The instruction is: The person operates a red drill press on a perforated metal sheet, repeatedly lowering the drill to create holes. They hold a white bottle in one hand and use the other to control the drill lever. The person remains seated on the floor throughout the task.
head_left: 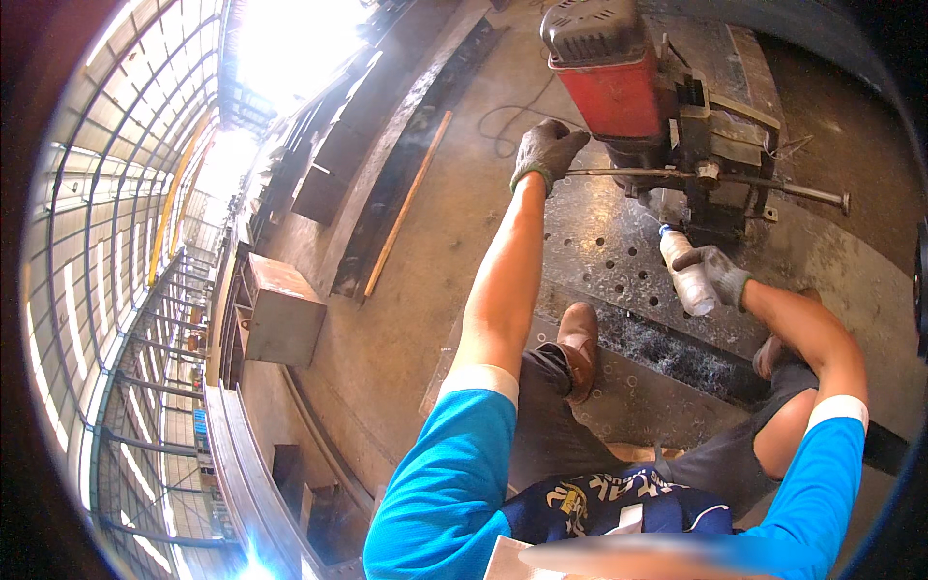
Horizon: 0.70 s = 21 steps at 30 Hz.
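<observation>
In front of me stands a drill machine with a red motor housing (609,101) and a dark top cap, set on a metal plate drilled with several holes (619,253). My left hand (549,153), in a grey glove, is closed on the left end of the machine's long handle bar (628,172). A whitish plastic bottle (680,266) is gripped in my gloved right hand (717,275). It is tilted, its blue-tipped top (665,230) close to the lower part of the drill. The drill's tip is hard to make out.
My boot (579,338) rests near a dark, wet-looking steel strip (667,353). A thin cable (507,121) curls on the floor behind my left hand. Farther left lie a long wooden strip (411,203), dark steel beams (338,174) and a metal box (280,309).
</observation>
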Each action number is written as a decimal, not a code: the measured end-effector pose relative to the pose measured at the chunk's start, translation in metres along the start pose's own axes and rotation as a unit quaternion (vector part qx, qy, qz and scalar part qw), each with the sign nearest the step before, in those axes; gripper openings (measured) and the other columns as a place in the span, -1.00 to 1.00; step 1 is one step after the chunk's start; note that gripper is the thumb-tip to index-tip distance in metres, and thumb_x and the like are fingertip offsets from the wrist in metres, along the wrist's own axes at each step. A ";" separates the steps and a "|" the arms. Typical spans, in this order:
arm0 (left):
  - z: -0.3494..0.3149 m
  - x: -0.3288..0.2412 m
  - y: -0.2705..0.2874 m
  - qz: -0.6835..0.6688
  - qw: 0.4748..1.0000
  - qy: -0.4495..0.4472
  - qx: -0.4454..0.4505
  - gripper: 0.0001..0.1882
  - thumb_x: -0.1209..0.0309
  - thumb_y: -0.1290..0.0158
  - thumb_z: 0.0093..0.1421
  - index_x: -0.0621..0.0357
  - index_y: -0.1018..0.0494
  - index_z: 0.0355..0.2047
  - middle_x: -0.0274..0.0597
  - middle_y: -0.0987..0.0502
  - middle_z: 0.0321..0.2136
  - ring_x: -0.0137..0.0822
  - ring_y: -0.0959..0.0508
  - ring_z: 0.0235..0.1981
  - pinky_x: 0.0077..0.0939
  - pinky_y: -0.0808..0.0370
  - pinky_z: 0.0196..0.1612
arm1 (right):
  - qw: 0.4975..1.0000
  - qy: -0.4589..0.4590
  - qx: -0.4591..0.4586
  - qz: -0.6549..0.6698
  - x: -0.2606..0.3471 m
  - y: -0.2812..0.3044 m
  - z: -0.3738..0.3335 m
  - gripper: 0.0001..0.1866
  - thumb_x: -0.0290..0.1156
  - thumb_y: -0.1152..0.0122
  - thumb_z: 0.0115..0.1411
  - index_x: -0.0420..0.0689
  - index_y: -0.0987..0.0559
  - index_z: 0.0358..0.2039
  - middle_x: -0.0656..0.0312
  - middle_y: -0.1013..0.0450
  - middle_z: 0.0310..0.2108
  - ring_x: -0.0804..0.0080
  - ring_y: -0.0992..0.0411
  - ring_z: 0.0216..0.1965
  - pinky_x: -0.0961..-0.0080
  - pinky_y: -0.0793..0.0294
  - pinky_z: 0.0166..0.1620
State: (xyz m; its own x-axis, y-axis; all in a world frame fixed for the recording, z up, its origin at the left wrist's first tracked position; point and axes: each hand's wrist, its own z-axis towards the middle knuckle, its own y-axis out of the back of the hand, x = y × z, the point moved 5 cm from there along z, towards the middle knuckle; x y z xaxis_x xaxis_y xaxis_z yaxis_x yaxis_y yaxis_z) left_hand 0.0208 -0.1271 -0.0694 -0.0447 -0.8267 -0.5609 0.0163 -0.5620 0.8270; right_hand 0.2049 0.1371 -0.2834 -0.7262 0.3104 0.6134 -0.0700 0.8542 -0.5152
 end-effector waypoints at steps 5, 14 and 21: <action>0.002 0.003 -0.002 0.008 1.000 -0.006 0.004 -0.48 0.00 -0.26 0.20 0.22 -0.65 -0.08 -0.08 -0.69 -0.35 -0.22 -0.68 -0.42 -0.27 -0.60 -0.28 | 0.999 -0.030 -0.014 0.029 0.004 -0.005 -0.005 -0.81 -0.41 -0.42 0.06 -0.11 -0.52 -0.41 0.25 -0.45 -0.59 0.34 -0.42 -0.69 0.29 -0.51 -0.56; -0.003 0.000 0.001 -0.020 1.000 -0.002 0.012 -0.40 -0.03 -0.28 0.12 0.26 -0.64 -0.05 0.13 -0.71 -0.18 -0.05 -0.72 -0.20 -0.20 -0.60 -0.06 | 0.998 0.026 -0.034 -0.035 -0.004 0.018 0.012 -0.84 -0.41 -0.41 0.09 -0.16 -0.60 -0.36 0.17 -0.54 -0.48 0.25 -0.52 -0.59 0.25 -0.63 -0.42; 0.017 0.021 -0.013 0.011 1.000 -0.001 0.011 -0.40 -0.06 -0.25 0.17 0.21 -0.64 -0.03 0.05 -0.71 -0.19 -0.10 -0.71 -0.20 -0.22 -0.60 -0.07 | 0.996 0.004 -0.002 -0.085 -0.018 0.041 0.032 -0.75 -0.27 -0.28 0.31 -0.17 -0.68 -0.15 0.16 -0.60 -0.34 0.29 -0.60 -0.41 0.26 -0.71 -0.25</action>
State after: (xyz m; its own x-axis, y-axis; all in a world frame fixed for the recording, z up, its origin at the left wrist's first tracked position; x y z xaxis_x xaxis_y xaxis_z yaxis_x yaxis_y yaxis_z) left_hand 0.0023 -0.1367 -0.0910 -0.0458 -0.8388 -0.5425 -0.0055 -0.5429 0.8398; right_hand 0.1936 0.1532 -0.3347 -0.6985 0.1649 0.6964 -0.1881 0.8966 -0.4010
